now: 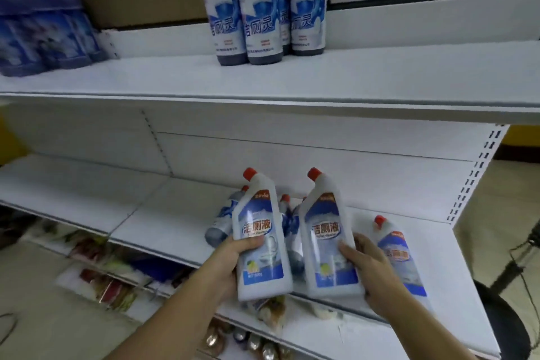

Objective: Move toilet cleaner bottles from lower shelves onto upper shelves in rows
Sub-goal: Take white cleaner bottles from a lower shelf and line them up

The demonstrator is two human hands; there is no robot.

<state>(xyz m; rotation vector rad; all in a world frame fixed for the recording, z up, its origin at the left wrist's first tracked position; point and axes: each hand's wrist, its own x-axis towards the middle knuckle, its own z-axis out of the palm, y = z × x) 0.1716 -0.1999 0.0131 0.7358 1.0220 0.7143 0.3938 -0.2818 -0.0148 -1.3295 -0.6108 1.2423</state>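
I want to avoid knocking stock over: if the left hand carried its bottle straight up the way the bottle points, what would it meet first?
Probably the front edge of the upper shelf. The left hand grips a white bottle whose red cap points up toward the edge's underside, though depth is unclear, so it might pass in front.

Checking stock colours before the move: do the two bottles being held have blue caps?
No, the bottle in the left hand and the bottle in the right hand each have a red cap.

four dark blue labelled bottles [263,6] stand on the white upper shelf [380,79]; below, more red-capped white cleaner bottles [399,254] stand on the white lower shelf [146,213], toward its right end.
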